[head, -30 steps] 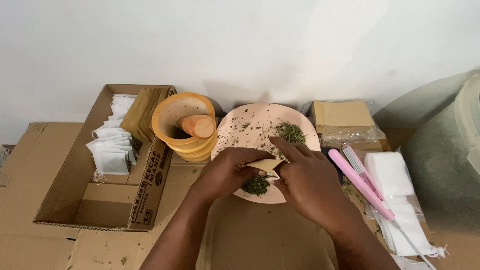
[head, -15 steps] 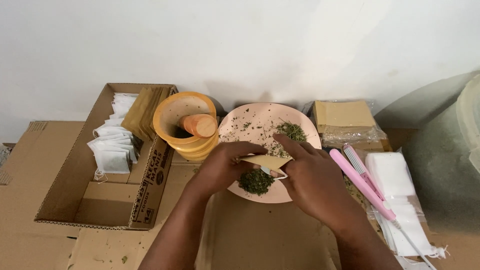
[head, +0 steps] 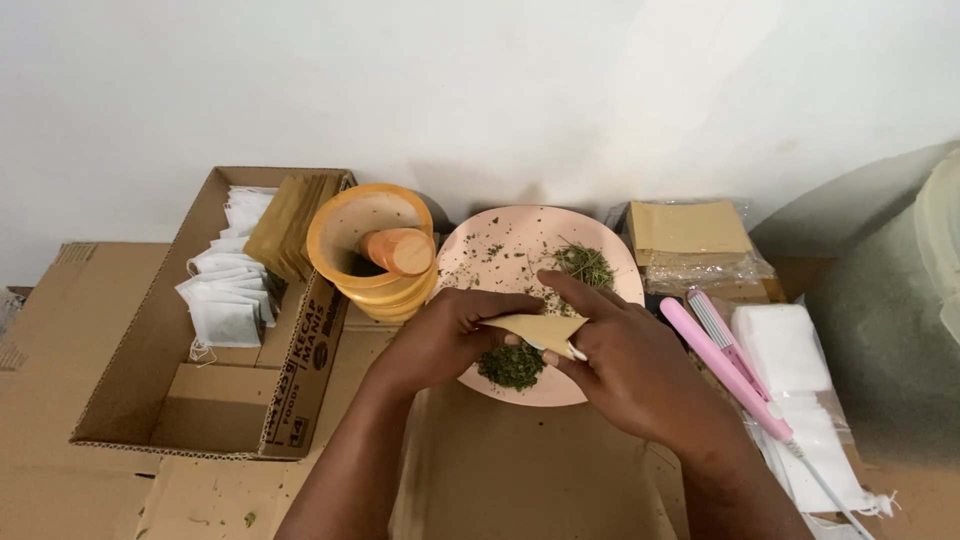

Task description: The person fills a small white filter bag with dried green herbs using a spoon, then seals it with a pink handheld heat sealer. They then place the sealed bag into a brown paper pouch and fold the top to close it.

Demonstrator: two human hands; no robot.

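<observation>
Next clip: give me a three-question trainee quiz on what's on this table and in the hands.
1. True or false: both hands hold the tan paper pouch over the pink plate.
2. Which lies at the right of the plate? A) cardboard box B) pink sealer C) orange mortar
3. Fill in: the white sachets sit inside the ____.

Key:
1. True: the left hand and right hand both grip it, above a pile of green herbs.
2. B: the pink sealer; the orange mortar and the cardboard box are at the left.
3. cardboard box.
</observation>
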